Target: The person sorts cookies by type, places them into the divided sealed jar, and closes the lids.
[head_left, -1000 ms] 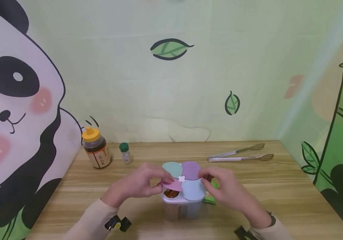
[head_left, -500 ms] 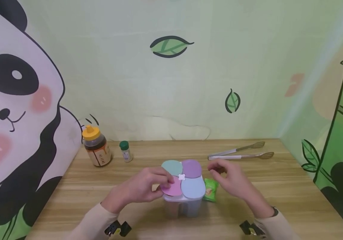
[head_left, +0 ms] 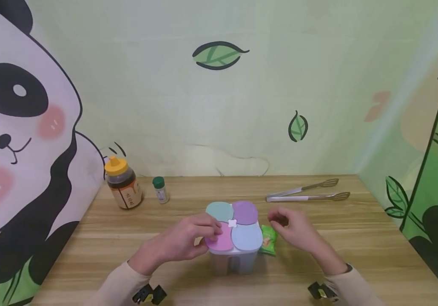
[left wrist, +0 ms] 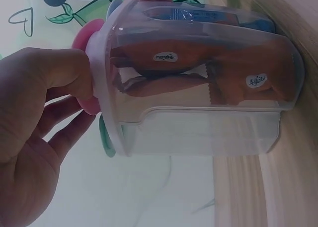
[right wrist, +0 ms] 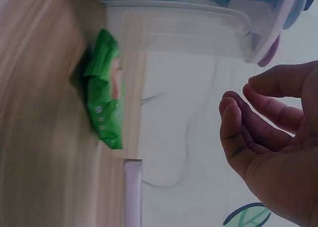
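Observation:
A clear storage box [left wrist: 198, 78] with a white top stands on the table, its four-part cover coloured teal [head_left: 219, 211], purple [head_left: 245, 212], light blue [head_left: 247, 237] and pink. My left hand [head_left: 188, 238] is at the pink lid [head_left: 220, 240], thumb by its edge and fingers on top; the lid lies down over its compartment. Through the wall show orange-brown wrapped snacks [left wrist: 174, 58] and a blue packet [left wrist: 198, 14]. My right hand [head_left: 293, 227] hovers right of the box, loosely curled and holding nothing, above a green snack packet [head_left: 268, 240].
Back left, a squeeze bottle [head_left: 123, 185] with a yellow cap stands beside a small green-capped shaker [head_left: 160, 190]. Metal tongs [head_left: 307, 197] lie spread at the back right. A printed cloth backdrop [head_left: 257, 85] rises behind the wooden table [head_left: 108, 238].
The raised pink lid has come down, covering the snacks that showed beneath. My right hand has moved off the box to the right, uncovering the green packet.

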`<state>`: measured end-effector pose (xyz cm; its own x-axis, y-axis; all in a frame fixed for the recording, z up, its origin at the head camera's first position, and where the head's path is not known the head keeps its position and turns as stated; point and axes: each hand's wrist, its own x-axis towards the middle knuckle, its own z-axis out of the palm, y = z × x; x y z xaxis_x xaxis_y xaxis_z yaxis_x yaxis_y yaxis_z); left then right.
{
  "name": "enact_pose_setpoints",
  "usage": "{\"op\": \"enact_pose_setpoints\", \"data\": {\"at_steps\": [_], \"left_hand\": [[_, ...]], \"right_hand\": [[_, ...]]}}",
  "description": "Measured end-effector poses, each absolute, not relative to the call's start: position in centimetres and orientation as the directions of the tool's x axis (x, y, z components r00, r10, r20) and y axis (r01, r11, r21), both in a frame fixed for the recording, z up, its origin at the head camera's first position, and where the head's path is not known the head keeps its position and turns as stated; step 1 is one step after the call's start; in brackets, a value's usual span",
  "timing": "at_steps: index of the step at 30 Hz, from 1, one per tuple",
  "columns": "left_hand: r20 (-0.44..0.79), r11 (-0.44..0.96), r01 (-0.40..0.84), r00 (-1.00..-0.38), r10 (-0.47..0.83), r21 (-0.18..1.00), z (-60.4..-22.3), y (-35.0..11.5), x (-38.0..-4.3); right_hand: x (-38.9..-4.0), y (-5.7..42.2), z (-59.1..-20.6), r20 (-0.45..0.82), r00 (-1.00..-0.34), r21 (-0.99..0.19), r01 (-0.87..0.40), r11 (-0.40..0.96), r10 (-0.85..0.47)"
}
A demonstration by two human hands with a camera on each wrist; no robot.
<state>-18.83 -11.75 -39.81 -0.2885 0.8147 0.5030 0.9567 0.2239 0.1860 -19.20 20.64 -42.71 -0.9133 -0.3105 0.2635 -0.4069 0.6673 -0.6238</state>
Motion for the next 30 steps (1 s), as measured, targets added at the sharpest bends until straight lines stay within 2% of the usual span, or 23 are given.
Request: {"op": "enact_pose_setpoints", "data": {"at_steps": [4, 11, 16, 22, 30], "left_hand": [[0.473, 0.245, 0.954, -0.298, 0.829, 0.172, -39.4, -11.9, -18.6], [0.386, 0.276, 0.936, -0.343, 0.856, 0.219, -38.7, -12.3, -18.1], [0.371, 0.299, 0.923, -0.373, 0.85, 0.244, -38.5, -12.2, -17.9], [0.396, 0.277, 0.933, -0.35, 0.849, 0.231, -38.1, -11.8, -18.1], [0.376, 0.299, 0.926, -0.368, 0.85, 0.23, -38.5, -11.6, -18.2]], "right_hand": [[-19.5, 20.7, -43.4, 0.22, -0.925, -0.615, -0.377, 0.692, -0.309], [-20.1, 21.0, -44.5, 0.158, -0.933, -0.61, -0.349, 0.711, -0.323], [-20.5, 21.1, -45.0, 0.127, -0.929, -0.603, -0.351, 0.716, -0.348], [-20.9, 21.1, -45.4, 0.075, -0.935, -0.59, -0.321, 0.741, -0.346], [-21.4, 20.6, -46.0, 0.002, -0.945, -0.61, -0.259, 0.749, -0.326]]}}
